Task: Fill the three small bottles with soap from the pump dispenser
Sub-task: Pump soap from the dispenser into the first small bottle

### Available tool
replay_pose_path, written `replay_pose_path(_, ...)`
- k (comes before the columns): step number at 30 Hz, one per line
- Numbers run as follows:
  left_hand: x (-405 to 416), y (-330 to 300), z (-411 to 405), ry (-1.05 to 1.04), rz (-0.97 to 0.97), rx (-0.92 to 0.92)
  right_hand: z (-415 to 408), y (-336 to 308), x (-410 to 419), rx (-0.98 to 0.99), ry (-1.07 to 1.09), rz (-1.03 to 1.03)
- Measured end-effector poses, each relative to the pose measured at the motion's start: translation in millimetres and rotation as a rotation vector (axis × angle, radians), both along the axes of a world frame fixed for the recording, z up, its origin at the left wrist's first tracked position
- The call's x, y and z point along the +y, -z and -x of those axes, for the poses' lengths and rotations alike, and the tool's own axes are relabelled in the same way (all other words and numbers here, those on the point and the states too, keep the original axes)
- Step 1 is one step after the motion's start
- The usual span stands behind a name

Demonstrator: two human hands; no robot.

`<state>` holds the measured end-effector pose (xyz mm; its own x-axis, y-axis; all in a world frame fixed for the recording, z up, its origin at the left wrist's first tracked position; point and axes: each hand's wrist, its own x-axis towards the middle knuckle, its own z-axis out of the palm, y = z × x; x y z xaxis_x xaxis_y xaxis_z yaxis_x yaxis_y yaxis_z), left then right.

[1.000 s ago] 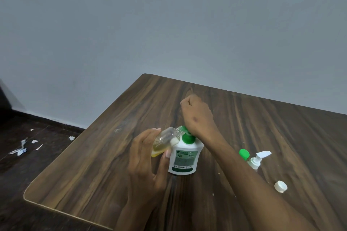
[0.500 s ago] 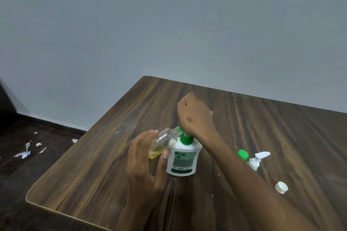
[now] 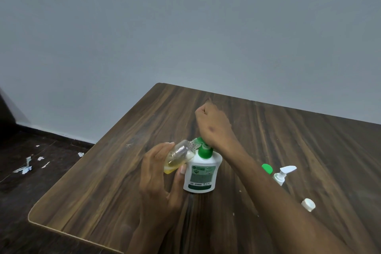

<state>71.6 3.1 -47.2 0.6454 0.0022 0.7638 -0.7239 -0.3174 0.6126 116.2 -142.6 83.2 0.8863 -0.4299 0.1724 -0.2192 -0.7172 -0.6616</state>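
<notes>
From the head view, I see my left hand (image 3: 158,173) grasping a small clear plastic bottle (image 3: 181,153), fingers and thumb curled round its body. The bottle is tilted, its threaded neck pointing toward two o'clock and meeting the green nozzle of the white pump dispenser (image 3: 203,171). Yellow soap pools in the bottle's low end, at about eight o'clock from the neck, filling only the lower part of it, so I judge this fill as under way and not finished.

My right hand (image 3: 214,126) is clenched into a fist over the dispenser's green pump head, the heel of the hand bearing on it; I cannot tell how far down the head sits. The dispenser stands upright on the dark wood-grain table (image 3: 123,187), touching the thumb of my left hand.

At three o'clock from the dispenser, partly behind my right forearm, stand a small bottle with a green cap (image 3: 267,168) and, just beside it, a small bottle with a white pump top (image 3: 283,173). I cannot tell how much soap either holds. A loose white cap (image 3: 308,205) lies at four o'clock, well apart from the dispenser, likely the held bottle's.

What is left, as I judge it: topping up this bottle, capping it, then whichever of the other two is unfilled
</notes>
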Motion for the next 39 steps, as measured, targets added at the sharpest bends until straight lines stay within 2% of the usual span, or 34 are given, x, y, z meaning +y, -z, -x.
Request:
replay_pose_path(3, 0.1, -0.4, -0.4, -0.008, -0.001, 0.010, -0.9, 0.2, -0.2, 0.043, 0.022, 0.036)
replay_pose_path(6, 0.2, -2.5, 0.7, 0.000, 0.020, -0.008, -2.7, -1.6, -0.5, 0.005, 0.001, 0.078)
replay_pose_path(18, 0.2, 2.3, -1.5, -0.004, -0.007, 0.016, -2.9, 2.6, 0.7, 0.039, 0.035, 0.083)
replay_pose_path(23, 1.0, 1.5, -1.3, 0.003, -0.002, 0.019, -0.3, -1.4, 1.7, -0.019, 0.019, 0.076)
replay_pose_path(34, -0.3, 2.1, -1.4, -0.005, 0.001, 0.008, 0.3, -2.1, 1.9, 0.041, 0.037, 0.054)
replay_pose_path(39, 1.4, 0.9, -1.3, 0.002, 0.007, -0.004, 0.4, -3.1, 2.8, -0.002, 0.023, 0.076)
